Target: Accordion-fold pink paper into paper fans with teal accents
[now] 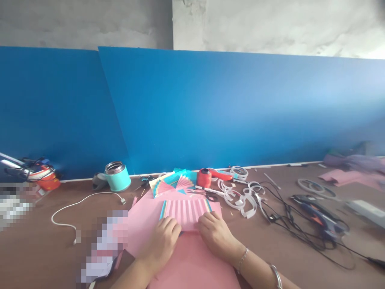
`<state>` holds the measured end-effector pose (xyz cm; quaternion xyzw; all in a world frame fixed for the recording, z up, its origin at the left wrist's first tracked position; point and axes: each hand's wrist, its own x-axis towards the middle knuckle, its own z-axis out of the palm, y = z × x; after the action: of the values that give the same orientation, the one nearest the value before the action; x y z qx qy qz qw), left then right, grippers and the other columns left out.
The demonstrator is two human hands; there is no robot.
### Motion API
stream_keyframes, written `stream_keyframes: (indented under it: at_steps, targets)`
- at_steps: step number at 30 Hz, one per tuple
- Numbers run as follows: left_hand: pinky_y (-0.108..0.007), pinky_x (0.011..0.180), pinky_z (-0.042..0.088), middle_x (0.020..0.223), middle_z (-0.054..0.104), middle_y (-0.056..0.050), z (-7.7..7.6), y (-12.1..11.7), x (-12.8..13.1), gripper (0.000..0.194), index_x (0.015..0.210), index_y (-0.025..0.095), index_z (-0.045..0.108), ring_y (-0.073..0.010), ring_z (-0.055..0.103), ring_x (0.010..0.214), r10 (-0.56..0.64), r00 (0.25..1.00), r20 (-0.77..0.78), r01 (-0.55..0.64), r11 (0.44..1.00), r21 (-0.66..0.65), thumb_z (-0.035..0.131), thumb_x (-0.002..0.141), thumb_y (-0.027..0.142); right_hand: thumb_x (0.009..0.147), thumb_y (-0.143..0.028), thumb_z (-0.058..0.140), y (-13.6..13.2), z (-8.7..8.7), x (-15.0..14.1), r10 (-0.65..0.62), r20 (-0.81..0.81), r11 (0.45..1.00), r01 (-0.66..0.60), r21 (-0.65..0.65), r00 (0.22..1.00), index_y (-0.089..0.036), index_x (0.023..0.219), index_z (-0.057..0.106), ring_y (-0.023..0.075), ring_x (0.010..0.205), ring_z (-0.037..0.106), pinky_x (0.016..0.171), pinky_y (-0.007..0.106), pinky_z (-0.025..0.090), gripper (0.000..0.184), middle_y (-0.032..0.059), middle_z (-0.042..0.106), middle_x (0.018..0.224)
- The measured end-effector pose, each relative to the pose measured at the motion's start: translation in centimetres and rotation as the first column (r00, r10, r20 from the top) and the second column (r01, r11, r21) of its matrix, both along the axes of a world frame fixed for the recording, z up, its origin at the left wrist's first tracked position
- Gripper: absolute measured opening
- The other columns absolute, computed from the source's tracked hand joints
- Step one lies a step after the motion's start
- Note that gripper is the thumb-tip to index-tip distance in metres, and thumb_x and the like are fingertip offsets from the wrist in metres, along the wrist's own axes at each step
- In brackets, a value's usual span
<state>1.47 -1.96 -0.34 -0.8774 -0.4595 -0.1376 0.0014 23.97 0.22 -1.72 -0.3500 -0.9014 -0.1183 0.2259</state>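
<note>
A pink pleated paper (186,209) with blue edges lies on a large pink sheet (192,261) on the brown table. My left hand (164,237) presses its near left edge, fingers curled down onto the folds. My right hand (214,232) holds the near right edge, fingers bent and pinching the paper. Both hands touch the pleated paper side by side. Bracelets circle my right wrist.
Behind the paper lie folded paper fans (174,184), a red thread spool (204,177), scissors, white tape loops (240,196) and a teal tin (117,176). A white cable (75,206) curls at left. Black cables and a glue gun (319,216) sprawl at right. Blue boards (210,108) wall the back.
</note>
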Motion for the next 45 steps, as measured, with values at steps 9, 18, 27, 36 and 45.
stream_keyframes:
  at_steps: [9,18,27,36,45]
  targets:
    - [-0.031,0.069,0.042,0.084,0.06,-0.004,-0.3,0.4,-1.8,0.031,0.078,0.019,0.059,-0.0202,0.054,0.081,0.018,1.0,-0.003,-0.018,0.995,-0.094,0.038,0.077,-0.004,0.086,-0.008,0.049,-0.2,1.1,1.4,-0.091,0.106,0.964,0.115,-0.238,0.99,-0.021,0.087,0.065,0.0172,0.079,0.047,0.068,0.029,0.031,0.021,0.005,0.059,0.089]
    - [-0.031,0.071,0.043,0.081,0.059,-0.003,1.6,0.7,-2.8,0.025,0.07,0.02,0.058,-0.0194,0.057,0.081,0.15,0.97,0.191,-0.096,0.96,-0.265,0.04,0.085,0.011,0.077,-0.005,0.051,1.2,0.7,2.8,-0.144,-0.184,0.859,0.03,-0.511,0.972,-0.018,0.066,0.057,0.0146,0.073,0.052,0.072,0.026,0.039,0.018,-0.0003,0.058,0.071]
    - [-0.031,0.072,0.045,0.082,0.058,-0.003,1.0,1.1,-3.4,0.021,0.067,0.021,0.055,-0.0193,0.057,0.082,0.203,0.934,0.295,-0.111,0.947,-0.301,0.043,0.082,0.014,0.08,-0.009,0.047,1.0,2.8,3.6,-0.195,-0.259,0.742,-0.03,-0.67,0.946,-0.018,0.061,0.056,0.0145,0.077,0.055,0.072,0.026,0.044,0.023,0.0017,0.058,0.078]
    - [-0.031,0.074,0.046,0.085,0.058,-0.003,1.0,1.2,-3.4,0.021,0.066,0.021,0.053,-0.0188,0.057,0.083,0.204,0.934,0.294,-0.103,0.94,-0.325,0.041,0.082,0.014,0.06,0.001,0.051,0.5,3.3,4.5,-0.095,-0.171,0.758,-0.04,-0.651,0.981,-0.021,0.084,0.057,0.0163,0.086,0.053,0.081,0.029,0.044,0.032,0.0003,0.057,0.09]
    - [-0.029,0.073,0.045,0.085,0.058,-0.002,1.2,1.2,-3.5,0.021,0.066,0.021,0.053,-0.0184,0.057,0.082,0.201,0.939,0.278,-0.102,0.938,-0.333,0.041,0.083,0.016,0.071,-0.014,0.066,1.0,2.9,4.5,-0.119,-0.232,0.709,-0.081,-0.7,0.965,-0.02,0.079,0.062,0.0162,0.086,0.055,0.078,0.027,0.045,0.011,0.0014,0.059,0.094]
